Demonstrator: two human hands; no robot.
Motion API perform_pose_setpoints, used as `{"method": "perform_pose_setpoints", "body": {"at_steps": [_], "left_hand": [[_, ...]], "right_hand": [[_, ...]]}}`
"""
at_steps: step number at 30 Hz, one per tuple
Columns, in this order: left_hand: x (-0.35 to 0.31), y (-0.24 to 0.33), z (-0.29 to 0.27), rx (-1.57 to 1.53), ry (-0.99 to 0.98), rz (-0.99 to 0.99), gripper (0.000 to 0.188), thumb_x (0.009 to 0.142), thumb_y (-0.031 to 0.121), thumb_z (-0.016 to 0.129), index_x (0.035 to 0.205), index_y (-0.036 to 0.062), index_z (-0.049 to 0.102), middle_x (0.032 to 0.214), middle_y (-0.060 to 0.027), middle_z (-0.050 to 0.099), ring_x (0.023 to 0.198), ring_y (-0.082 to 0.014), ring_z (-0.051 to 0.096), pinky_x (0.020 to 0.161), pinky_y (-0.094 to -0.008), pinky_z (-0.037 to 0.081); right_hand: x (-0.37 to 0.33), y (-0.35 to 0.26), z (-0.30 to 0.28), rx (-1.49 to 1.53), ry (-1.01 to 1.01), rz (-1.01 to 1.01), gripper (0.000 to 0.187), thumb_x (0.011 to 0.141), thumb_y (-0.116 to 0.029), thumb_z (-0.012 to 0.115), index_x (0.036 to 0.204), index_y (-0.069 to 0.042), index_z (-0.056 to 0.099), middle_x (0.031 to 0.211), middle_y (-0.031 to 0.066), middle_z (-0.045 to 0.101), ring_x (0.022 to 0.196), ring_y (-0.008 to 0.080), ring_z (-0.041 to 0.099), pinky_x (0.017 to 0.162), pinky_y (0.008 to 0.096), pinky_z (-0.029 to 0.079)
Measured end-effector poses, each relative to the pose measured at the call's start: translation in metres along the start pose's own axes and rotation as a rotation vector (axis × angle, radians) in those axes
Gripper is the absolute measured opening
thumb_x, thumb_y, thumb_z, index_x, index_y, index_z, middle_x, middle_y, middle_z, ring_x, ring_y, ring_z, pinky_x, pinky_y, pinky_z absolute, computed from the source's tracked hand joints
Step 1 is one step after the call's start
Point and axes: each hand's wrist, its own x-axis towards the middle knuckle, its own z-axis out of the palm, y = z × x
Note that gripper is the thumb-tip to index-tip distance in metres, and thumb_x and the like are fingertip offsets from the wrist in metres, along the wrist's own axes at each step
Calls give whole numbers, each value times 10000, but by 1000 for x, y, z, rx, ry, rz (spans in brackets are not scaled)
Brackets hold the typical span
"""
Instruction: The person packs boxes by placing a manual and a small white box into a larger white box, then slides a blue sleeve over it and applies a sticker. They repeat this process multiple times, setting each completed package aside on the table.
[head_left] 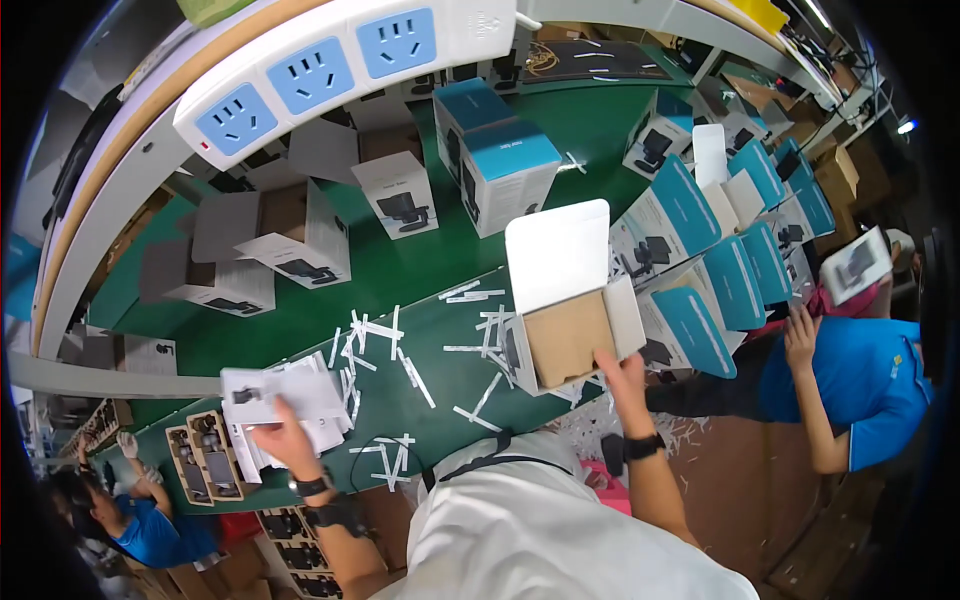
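Observation:
My left hand [285, 438] has its fingers closed on the near edge of a white leaflet [250, 397] with a small dark picture. It is over a stack of white leaflets [318, 402] at the table's front left. On the right, my right hand [625, 380] grips the near right corner of a white carton [516, 350]. The carton's lid [558, 255] stands raised, and a brown cardboard insert [570, 338] shows inside. Part of my right fingers is hidden by the carton's wall.
White paper strips [410, 375] lie scattered on the green table [400, 285]. Open cartons [300, 240] stand at the left, closed teal-topped boxes [510, 150] behind, and open teal-flapped boxes [690, 310] at right. A power strip [350, 60] hangs above. Co-workers [840, 380] are at both sides.

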Motion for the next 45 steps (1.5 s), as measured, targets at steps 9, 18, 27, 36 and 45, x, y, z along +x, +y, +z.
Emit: {"method": "perform_pose_setpoints", "body": {"at_steps": [9, 18, 27, 36, 45], "left_hand": [[-58, 168, 103, -163, -256, 873, 710, 750, -59, 683, 1375, 106, 388, 1211, -267, 551, 1003, -366, 616, 860, -460, 534], [-62, 143, 65, 94, -299, 669, 509, 684, -128, 644, 1146, 84, 621, 1114, -161, 472, 872, -279, 529, 701, -316, 455], [-62, 174, 86, 399, -468, 742, 479, 716, 110, 800, 1171, 91, 655, 1232, -175, 544, 1033, -368, 581, 794, -395, 531], [-91, 114, 89, 122, -607, 441, 660, 839, 82, 731, 1437, -2, 464, 1413, -278, 457, 1249, -465, 521, 1016, -480, 484], [-109, 119, 114, 416, -999, 831, 684, 850, 194, 711, 1481, 73, 476, 1573, -112, 417, 1425, -374, 409, 1168, -493, 346]], "right_hand": [[-42, -6, 107, -230, -298, -83, 533, 826, -277, 782, 1178, 54, 557, 1079, 198, 625, 978, 304, 634, 869, 398, 510], [-27, -13, 70, -54, -670, 37, 495, 897, -163, 755, 1324, -19, 552, 1063, 57, 638, 696, 29, 496, 627, 206, 450], [-25, -33, 68, -86, -579, -32, 254, 1046, -160, 541, 1197, 10, 654, 963, 52, 710, 849, 102, 644, 765, 241, 515], [-27, -113, 93, -333, -826, -654, 374, 937, -105, 563, 1293, -38, 658, 1407, 208, 592, 1033, 266, 705, 825, 338, 548], [8, -101, 110, -486, -442, -657, 120, 900, -142, 688, 976, -55, 655, 1017, 134, 694, 804, 321, 684, 688, 383, 535]]}}
